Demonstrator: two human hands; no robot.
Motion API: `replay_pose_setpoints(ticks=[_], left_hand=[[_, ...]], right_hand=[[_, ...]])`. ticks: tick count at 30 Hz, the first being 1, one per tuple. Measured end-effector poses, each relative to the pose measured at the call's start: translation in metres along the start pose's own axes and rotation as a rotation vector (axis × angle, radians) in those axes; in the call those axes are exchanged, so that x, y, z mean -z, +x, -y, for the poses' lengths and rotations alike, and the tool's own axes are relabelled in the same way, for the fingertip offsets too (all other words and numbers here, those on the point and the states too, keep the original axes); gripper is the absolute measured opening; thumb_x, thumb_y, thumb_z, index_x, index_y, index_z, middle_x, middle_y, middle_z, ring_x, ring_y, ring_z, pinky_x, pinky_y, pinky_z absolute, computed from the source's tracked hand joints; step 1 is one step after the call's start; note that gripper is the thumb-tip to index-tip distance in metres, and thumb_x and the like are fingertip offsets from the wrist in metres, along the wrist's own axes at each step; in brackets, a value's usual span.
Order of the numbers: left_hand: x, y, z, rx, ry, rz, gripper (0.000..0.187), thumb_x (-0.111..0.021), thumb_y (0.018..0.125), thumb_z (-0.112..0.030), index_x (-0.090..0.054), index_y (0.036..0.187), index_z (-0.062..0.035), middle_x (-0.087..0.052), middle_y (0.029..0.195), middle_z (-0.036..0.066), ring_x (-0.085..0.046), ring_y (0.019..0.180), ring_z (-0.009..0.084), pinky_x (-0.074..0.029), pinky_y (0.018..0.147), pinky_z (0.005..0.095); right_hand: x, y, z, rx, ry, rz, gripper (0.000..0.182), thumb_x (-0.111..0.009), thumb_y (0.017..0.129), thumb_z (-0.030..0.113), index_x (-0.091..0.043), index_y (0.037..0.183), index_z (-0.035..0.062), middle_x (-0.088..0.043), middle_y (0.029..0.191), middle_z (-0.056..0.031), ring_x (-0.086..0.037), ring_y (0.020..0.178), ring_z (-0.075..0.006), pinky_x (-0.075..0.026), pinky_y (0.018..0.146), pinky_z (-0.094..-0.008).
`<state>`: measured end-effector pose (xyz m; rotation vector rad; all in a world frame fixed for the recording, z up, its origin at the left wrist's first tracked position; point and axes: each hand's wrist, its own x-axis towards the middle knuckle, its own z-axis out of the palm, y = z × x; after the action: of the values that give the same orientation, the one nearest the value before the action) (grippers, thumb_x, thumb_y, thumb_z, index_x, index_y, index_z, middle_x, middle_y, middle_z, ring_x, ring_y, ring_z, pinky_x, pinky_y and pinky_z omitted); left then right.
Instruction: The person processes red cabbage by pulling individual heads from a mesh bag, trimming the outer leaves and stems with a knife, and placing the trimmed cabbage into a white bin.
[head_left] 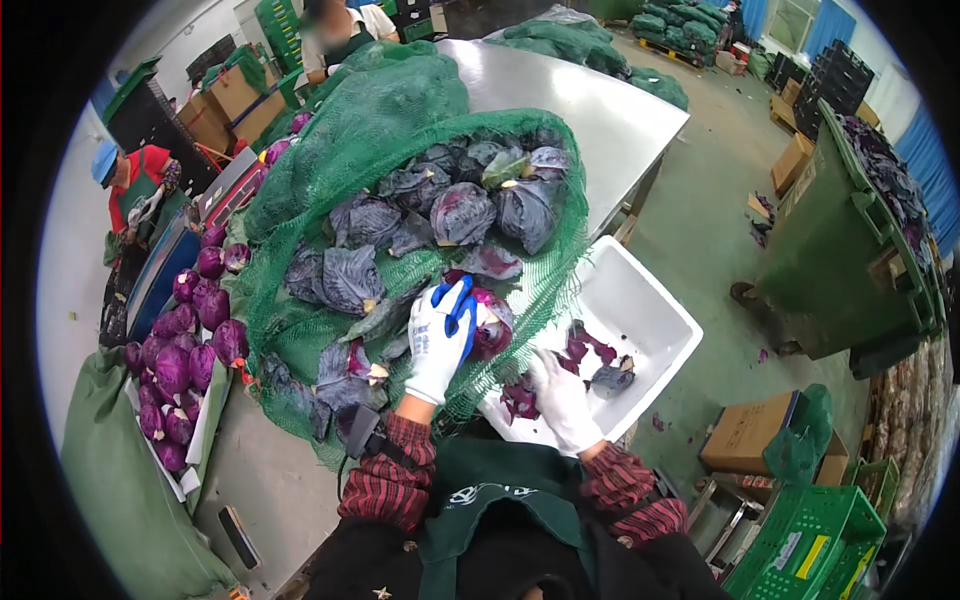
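Leaf-stripping, seemingly. Left hand (pixel 438 338) clamped on purple cabbage (pixel 492 328), twelve o'clock, at green net (pixel 400 90). Right hand (pixel 562 402), one o'clock, by white tub (pixel 645 315); can't tell grip. Next wants steady hold.

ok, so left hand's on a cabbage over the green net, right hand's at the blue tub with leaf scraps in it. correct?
Not quite: the tub isn't blue. The head view shows a white tub at the right hand, with leaf scraps in it. The left hand is on a cabbage over the green net, as you say.
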<state>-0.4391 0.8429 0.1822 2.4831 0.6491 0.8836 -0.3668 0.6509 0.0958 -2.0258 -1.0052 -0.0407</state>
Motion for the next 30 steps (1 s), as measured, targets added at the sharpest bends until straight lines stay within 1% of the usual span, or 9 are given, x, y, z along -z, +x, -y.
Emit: replay_pose_setpoints(ticks=[4,14,16,17,20,22,26,28,30], left_hand=[[-0.016,-0.011,0.005,-0.121,0.105,-0.124,0.035,-0.065,0.085,-0.023,-0.063,0.116,-0.0093,-0.059,0.116,0.018,-0.055,0.107,0.0362,-0.044,0.093,0.0462],[-0.02,-0.017,0.004,-0.03,-0.046,-0.109,0.036,-0.063,0.089,-0.016,-0.058,0.119,0.0011,-0.057,0.123,0.02,-0.054,0.113,0.036,-0.042,0.099,0.0416],[-0.02,-0.016,0.006,-0.026,-0.007,-0.085,0.035,-0.062,0.089,-0.016,-0.058,0.119,0.0008,-0.057,0.122,0.02,-0.055,0.112,0.0362,-0.042,0.099,0.0419],[-0.015,-0.02,0.002,-0.04,-0.042,-0.097,0.036,-0.064,0.087,-0.017,-0.058,0.119,-0.0008,-0.057,0.122,0.019,-0.055,0.111,0.0362,-0.043,0.098,0.0418],[-0.012,-0.038,0.0,-0.149,-0.015,-0.152,0.038,-0.066,0.085,-0.024,-0.061,0.117,-0.0057,-0.056,0.123,0.019,-0.054,0.112,0.037,-0.044,0.095,0.0443],[-0.007,-0.042,0.004,-0.149,-0.033,-0.168,0.041,-0.068,0.084,-0.026,-0.061,0.121,-0.0115,-0.056,0.115,0.018,-0.055,0.106,0.0365,-0.045,0.091,0.0437],[0.022,-0.032,0.009,0.125,0.042,-0.018,0.042,-0.066,0.086,-0.022,-0.06,0.128,-0.015,-0.053,0.09,0.015,-0.054,0.081,0.0302,-0.044,0.075,0.0411],[0.023,-0.033,0.02,0.108,-0.028,-0.01,0.043,-0.066,0.085,-0.022,-0.061,0.127,-0.015,-0.052,0.086,0.015,-0.053,0.077,0.0296,-0.044,0.072,0.0402],[0.026,-0.032,0.005,0.09,0.05,0.011,0.044,-0.067,0.084,-0.022,-0.061,0.126,-0.015,-0.051,0.085,0.015,-0.052,0.077,0.0299,-0.043,0.071,0.0394]], right_hand=[[-0.025,0.036,0.025,0.236,-0.422,-0.186,0.04,-0.053,0.096,0.035,-0.061,0.117,0.0018,-0.066,0.087,-0.0271,-0.063,0.07,-0.0358,-0.052,0.067,-0.041],[-0.012,0.074,0.05,-0.025,-0.043,-0.238,0.042,-0.049,0.097,0.043,-0.067,0.096,0.0055,-0.066,0.075,-0.0203,-0.063,0.061,-0.0358,-0.048,0.054,-0.0419],[-0.003,0.084,0.049,-0.193,-0.08,0.067,0.05,-0.041,0.098,0.048,-0.068,0.098,0.0057,-0.068,0.079,-0.019,-0.065,0.068,-0.0368,-0.05,0.062,-0.0421],[0.015,0.101,0.046,-0.622,0.315,0.256,0.061,-0.031,0.099,0.053,-0.068,0.097,0.0051,-0.069,0.08,-0.017,-0.066,0.076,-0.036,-0.05,0.071,-0.0434],[-0.03,0.107,-0.034,-0.389,-0.066,0.155,0.062,-0.034,0.098,0.056,-0.065,0.088,0.0035,-0.061,0.058,-0.0095,-0.057,0.045,-0.0208,-0.048,0.053,-0.0374],[-0.02,0.111,-0.041,-0.579,0.107,0.301,0.061,-0.033,0.099,0.055,-0.065,0.091,0.0033,-0.061,0.056,-0.0095,-0.058,0.046,-0.0216,-0.048,0.054,-0.0383],[-0.037,0.086,-0.056,-0.217,-0.399,-0.055,0.059,-0.028,0.101,0.046,-0.064,0.103,-0.0003,-0.067,0.074,-0.0206,-0.065,0.07,-0.0387,-0.049,0.072,-0.0484],[0.0,0.08,0.023,-0.394,-0.149,0.129,0.062,-0.032,0.101,0.046,-0.047,0.133,-0.0038,-0.064,0.087,-0.0277,-0.063,0.081,-0.0413,-0.049,0.074,-0.046],[-0.012,0.06,0.051,0.003,-0.357,-0.119,0.064,-0.035,0.1,0.048,-0.045,0.136,-0.0034,-0.064,0.076,-0.0252,-0.063,0.072,-0.0419,-0.049,0.069,-0.047]])
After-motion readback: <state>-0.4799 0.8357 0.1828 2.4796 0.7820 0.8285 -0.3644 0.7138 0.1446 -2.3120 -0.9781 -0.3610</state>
